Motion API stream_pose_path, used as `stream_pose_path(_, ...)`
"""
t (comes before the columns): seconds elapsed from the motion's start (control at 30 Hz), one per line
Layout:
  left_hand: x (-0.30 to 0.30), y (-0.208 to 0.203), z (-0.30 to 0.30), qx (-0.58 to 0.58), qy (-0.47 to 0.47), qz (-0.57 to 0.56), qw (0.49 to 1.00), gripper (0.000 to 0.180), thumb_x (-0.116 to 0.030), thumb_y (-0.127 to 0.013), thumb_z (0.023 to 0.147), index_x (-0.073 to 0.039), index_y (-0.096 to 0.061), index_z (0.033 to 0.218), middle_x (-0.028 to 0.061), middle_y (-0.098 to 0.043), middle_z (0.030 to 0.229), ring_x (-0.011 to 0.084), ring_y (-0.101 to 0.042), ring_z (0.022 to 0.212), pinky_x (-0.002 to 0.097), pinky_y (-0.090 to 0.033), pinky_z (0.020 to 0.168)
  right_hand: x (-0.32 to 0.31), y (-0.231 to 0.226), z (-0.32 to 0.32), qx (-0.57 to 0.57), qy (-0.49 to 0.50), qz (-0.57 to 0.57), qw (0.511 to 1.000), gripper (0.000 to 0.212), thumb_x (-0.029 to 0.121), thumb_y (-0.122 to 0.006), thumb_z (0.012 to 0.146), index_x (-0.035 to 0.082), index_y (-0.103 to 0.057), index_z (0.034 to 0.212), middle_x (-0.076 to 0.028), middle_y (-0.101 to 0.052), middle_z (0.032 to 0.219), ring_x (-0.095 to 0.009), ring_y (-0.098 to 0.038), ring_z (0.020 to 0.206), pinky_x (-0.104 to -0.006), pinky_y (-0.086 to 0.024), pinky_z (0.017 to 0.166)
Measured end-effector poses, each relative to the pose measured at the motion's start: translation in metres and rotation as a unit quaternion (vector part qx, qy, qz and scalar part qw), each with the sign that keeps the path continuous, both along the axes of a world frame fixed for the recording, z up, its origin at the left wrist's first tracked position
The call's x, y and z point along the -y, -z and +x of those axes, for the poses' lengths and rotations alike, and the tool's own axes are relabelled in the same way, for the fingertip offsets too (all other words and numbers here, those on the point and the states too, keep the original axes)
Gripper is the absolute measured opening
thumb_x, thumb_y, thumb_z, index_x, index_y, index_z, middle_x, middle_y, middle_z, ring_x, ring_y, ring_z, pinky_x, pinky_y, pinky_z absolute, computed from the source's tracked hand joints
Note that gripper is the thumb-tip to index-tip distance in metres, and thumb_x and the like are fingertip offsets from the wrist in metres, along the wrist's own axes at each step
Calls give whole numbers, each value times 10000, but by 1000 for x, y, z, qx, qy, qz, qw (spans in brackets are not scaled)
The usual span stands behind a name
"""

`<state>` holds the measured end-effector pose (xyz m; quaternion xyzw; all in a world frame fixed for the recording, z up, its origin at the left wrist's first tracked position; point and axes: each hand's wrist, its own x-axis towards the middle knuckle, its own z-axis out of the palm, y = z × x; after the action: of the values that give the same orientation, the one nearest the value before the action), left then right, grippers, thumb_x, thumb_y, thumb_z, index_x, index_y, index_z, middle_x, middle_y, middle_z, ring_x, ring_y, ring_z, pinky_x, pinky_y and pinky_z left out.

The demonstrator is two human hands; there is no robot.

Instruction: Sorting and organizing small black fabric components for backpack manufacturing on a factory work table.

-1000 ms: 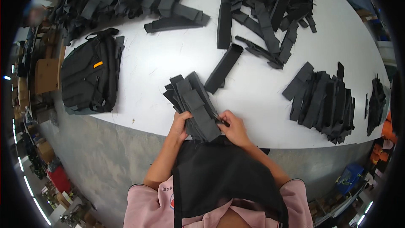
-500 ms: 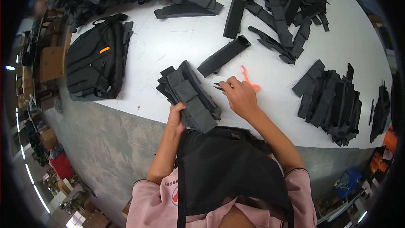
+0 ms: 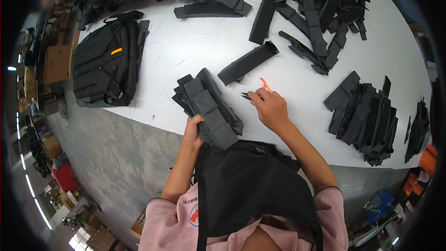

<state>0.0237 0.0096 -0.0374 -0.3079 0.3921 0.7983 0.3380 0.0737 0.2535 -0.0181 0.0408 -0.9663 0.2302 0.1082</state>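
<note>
My left hand [image 3: 193, 130] is closed on the lower left edge of a bundle of black fabric strips [image 3: 209, 107], held at the table's near edge. The strips are flat, folded pieces lying over one another. To the right of the bundle and apart from it, my right hand [image 3: 270, 109] is closed around small dark thread snips [image 3: 245, 95]. Only the two pointed blade tips show, slightly apart; the palm hides the rest. Behind the right fingers a bright orange cord [image 3: 265, 85] shows; whether it is tied to the snips I cannot tell.
One folded black strip [image 3: 248, 62] lies beyond my hands on the white table [image 3: 181, 51]. Loose heaps of strips [image 3: 320, 14] cover the far side, and a neater pile [image 3: 364, 116] lies right. A black backpack [image 3: 104, 62] with an orange tab rests at the left edge.
My right hand has moved slightly right, away from the bundle, with the snips. It now covers most of the orange cord. The left hand keeps its hold on the strips.
</note>
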Motion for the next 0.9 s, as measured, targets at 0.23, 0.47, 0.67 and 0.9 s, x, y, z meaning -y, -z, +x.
stream_pose_path(0.23, 1, 2, -2, -18, 30, -8, 999, 423, -48, -504, 697, 28, -523, 1113, 140, -617, 1025, 259, -620, 919, 397, -507, 849, 6, 1, -28, -66, -37, 38, 996, 230, 28, -567, 707, 85, -611, 925, -14, -510, 760, -153, -506, 581, -269, -359, 530)
stream_pose_path(0.47, 6, 8, 1, -20, 29, -6, 999, 435, -48, -501, 697, 31, -514, 1124, 144, -606, 1050, 264, -614, 934, 400, -499, 862, 9, 4, -34, -64, -59, 21, 996, 193, 62, -590, 702, 86, -594, 894, -20, -507, 765, -164, -510, 590, -282, -398, 543)
stream_pose_path(0.67, 18, 9, 2, -21, -6, 11, 1000, 438, -29, -490, 704, 46, -504, 1136, 158, -596, 1079, 275, -607, 952, 411, -482, 891, -15, -1, -20, 33, 70, -75, 994, 213, 100, -646, 736, 90, -588, 940, -45, -518, 831, -214, -559, 640, -313, -444, 556)
stream_pose_path(0.9, 44, 11, -2, -43, -35, 108, 993, 436, -44, -503, 714, 58, -502, 1138, 171, -593, 1087, 287, -604, 964, 413, -480, 899, -68, 0, -92, 140, 171, -108, 969, 444, 113, -702, 698, 117, -527, 1105, -79, -562, 929, -269, -590, 845, -371, -462, 697)
